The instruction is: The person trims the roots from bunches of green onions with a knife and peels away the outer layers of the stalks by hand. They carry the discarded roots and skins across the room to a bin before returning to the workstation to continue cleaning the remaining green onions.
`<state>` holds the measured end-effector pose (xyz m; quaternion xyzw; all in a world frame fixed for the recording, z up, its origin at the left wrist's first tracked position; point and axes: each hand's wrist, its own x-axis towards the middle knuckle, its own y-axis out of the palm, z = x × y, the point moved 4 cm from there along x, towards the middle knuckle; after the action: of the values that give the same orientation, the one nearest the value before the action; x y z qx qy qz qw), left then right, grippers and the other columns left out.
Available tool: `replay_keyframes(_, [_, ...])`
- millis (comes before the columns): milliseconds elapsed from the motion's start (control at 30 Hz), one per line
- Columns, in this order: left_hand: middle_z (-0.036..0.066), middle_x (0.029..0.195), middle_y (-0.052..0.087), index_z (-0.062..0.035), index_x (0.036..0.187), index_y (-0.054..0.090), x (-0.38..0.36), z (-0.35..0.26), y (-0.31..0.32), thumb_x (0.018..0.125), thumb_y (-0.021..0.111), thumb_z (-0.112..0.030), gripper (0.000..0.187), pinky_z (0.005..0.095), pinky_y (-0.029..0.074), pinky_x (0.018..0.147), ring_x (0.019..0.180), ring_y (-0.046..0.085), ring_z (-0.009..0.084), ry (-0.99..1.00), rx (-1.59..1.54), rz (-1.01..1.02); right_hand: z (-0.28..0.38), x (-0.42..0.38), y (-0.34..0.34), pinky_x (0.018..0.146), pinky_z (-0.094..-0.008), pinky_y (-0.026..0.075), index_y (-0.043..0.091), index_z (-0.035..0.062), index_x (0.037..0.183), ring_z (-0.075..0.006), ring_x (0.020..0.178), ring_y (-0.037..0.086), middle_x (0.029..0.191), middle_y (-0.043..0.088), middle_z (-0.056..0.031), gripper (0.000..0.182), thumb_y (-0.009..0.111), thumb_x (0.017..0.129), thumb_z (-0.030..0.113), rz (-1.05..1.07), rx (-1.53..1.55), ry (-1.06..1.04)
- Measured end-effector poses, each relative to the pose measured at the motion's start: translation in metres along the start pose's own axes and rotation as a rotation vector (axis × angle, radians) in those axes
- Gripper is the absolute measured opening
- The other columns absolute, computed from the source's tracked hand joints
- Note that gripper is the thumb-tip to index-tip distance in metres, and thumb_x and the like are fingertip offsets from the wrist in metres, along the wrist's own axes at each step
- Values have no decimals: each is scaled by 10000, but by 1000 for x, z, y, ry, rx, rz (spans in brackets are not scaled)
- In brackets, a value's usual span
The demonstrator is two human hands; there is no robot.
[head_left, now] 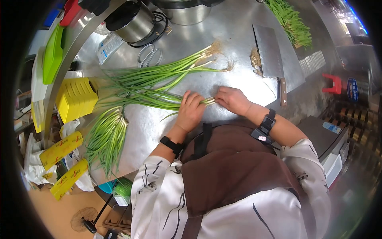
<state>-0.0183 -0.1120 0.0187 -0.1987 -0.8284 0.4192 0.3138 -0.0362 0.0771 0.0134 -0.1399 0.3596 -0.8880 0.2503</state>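
On the steel table [175,44], my left hand [191,109] is closed around a few green onions [155,102] near their white ends. At those white ends my right hand [230,100] is pinched, its fingertips on the root end. More green onions [167,71] with roots lie just beyond my hands, leaves toward the left. A bunch of green onions [107,139] rests at the table's left front. To the right are a cleaver [268,51] with a wooden handle and a small heap of cut roots [255,60].
Scissors [149,55], a steel pot [135,28] and a larger cooker [187,14] stand at the back. Yellow containers [76,99] are on the left. Chopped greens [290,24] lie at the back right. A red stool [332,83] is beyond the table.
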Motion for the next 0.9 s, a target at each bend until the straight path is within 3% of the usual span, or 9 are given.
replay_keyframes(133, [87,1011,609,-46,903,637,0,3,8,778,716,-59,148,454,465,944,1001,587,307,-29,-80,-9,1,2,-3,698,-414,522,643,77,895,-331,807,624,885,597,-90,59,665,860,119,10,26,29])
replay_keyframes(333, [95,969,608,-38,915,647,3,7,12,778,721,-46,156,432,480,869,940,589,313,-64,-167,-74,-18,11,-40,731,-416,540,644,62,1013,-341,865,644,1031,607,-120,156,654,858,73,-366,-138,264])
replay_keyframes(433, [92,957,609,-45,898,655,3,8,14,770,730,-45,148,426,477,847,920,587,309,-88,-197,-90,-29,20,-44,736,-416,542,654,58,1060,-345,873,647,1083,598,-126,202,645,858,66,-355,-218,282])
replay_keyframes(533, [87,944,611,-52,873,660,2,9,12,762,736,-49,135,414,473,828,908,584,304,-77,-175,-82,-49,25,-35,758,-429,541,673,61,1080,-363,866,642,1061,610,-125,233,644,848,60,-187,-276,268])
replay_keyframes(633, [81,934,611,-58,856,660,3,8,11,755,740,-54,128,410,466,822,906,584,299,-77,-157,-76,-42,20,-37,670,-379,529,693,47,1043,-278,741,645,903,642,-77,177,655,874,85,-153,-153,196])
replay_keyframes(733, [77,929,610,-63,853,661,3,8,12,753,740,-60,127,414,460,830,907,584,298,-93,-153,-80,-39,12,-44,563,-280,466,708,25,1030,-138,658,593,778,633,-26,157,658,918,123,-73,672,745])
replay_keyframes(767, [76,928,609,-65,854,662,3,8,12,753,739,-61,128,416,458,834,907,584,298,-97,-151,-82,-24,17,-61,545,-209,391,699,0,1026,-52,631,501,755,616,5,179,652,938,149,-99,899,739])
replay_keyframes(867, [75,930,611,-69,855,663,4,8,10,756,740,-72,125,415,454,853,909,584,295,-88,-135,-68,-12,22,-108,608,-236,436,721,28,1039,-81,669,543,740,617,4,170,678,919,142,-244,884,699])
replay_keyframes(900, [76,930,611,-69,857,665,6,8,8,757,740,-75,125,415,453,859,909,584,296,-93,-144,-61,5,26,-135,615,-229,433,726,25,1023,-76,684,547,753,619,7,160,681,917,136,-254,681,602])
